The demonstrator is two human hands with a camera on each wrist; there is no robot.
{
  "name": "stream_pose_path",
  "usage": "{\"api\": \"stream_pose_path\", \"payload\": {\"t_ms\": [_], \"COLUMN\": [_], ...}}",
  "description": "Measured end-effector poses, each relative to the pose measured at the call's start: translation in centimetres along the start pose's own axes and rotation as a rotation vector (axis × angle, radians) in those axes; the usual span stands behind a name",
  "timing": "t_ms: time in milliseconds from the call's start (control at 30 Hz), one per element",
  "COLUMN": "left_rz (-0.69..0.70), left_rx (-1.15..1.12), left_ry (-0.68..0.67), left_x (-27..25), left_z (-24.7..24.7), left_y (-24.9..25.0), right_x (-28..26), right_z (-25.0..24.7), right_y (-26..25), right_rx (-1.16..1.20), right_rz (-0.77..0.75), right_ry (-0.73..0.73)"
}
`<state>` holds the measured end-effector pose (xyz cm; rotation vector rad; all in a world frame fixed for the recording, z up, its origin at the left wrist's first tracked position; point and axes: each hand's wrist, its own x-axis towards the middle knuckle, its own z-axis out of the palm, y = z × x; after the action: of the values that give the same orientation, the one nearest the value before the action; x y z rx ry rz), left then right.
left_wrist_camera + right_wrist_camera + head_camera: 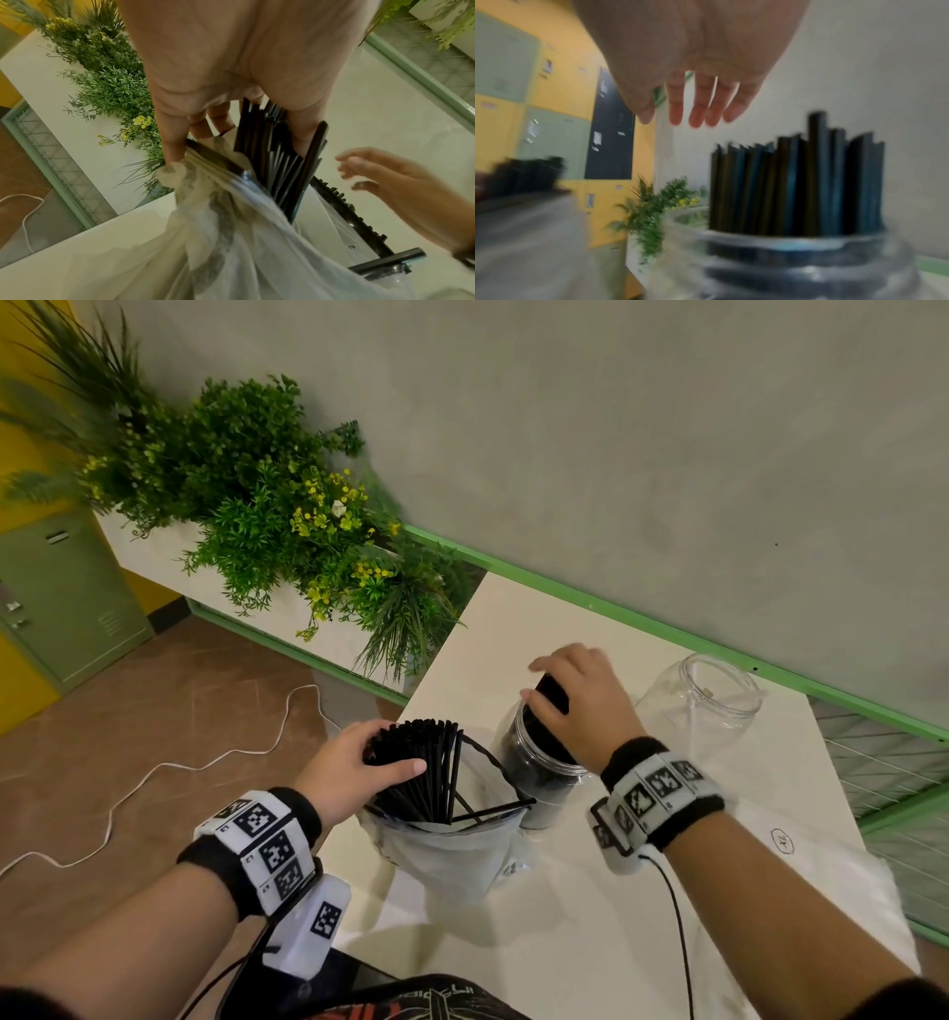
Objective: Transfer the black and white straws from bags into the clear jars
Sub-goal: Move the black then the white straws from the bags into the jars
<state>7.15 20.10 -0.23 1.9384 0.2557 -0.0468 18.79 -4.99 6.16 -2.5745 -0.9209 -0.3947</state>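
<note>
Head view: straws, bag, two jars on white table (590, 916).
Black plastic straws (426, 762) are fanned in a translucent plastic bag (447, 850) and gripped by the left hand (354, 762). More are stood in a clear plastic jar (539, 762) under the right hand (580, 701), fingers spread, nothing gripped. An empty clear jar (703, 706) is set beside. Right-wrist view is blurred; jar bases are hidden.
</note>
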Motion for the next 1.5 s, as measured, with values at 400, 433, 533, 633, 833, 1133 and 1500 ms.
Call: {"api": "stream_pose_path", "payload": {"t_ms": [400,433,533,633,833,1133,1500], "left_rz": [-0.002,-0.003,0.001,-0.001,0.004,-0.005,-0.002], "left_rx": [0.038,0.047,0.054,0.047,0.040,0.008,-0.050], "left_ry": [0.024,0.022,0.017,0.013,0.020,0.002,-0.015], "left_x": [-0.2,-0.2,-0.3,-0.5,-0.4,-0.7,-1.6], "left_z": [0.6,0.6,0.6,0.6,0.5,0.2,-0.3], "left_y": [0.3,0.3,0.2,0.3,0.0,-0.2,-0.5], "right_x": [-6.9,-6.5,-4.9,-3.0,-3.4,-7.4,-6.1], "right_z": [-0.3,-0.8,-2.3,-2.8,-0.2,3.6,5.9], "right_y": [-3.7,-4.1,-5.3,-7.1,-8.7,-8.4,-8.4], "right_rx": [0.437,0.494,0.673,0.633,0.383,-0.120,-0.210], "right_rz": [0.222,0.256,0.293,0.223,0.149,0.019,0.088], "right_ry": [-0.206,-0.154,-0.036,-0.082,-0.077,-0.118,-0.202]}}
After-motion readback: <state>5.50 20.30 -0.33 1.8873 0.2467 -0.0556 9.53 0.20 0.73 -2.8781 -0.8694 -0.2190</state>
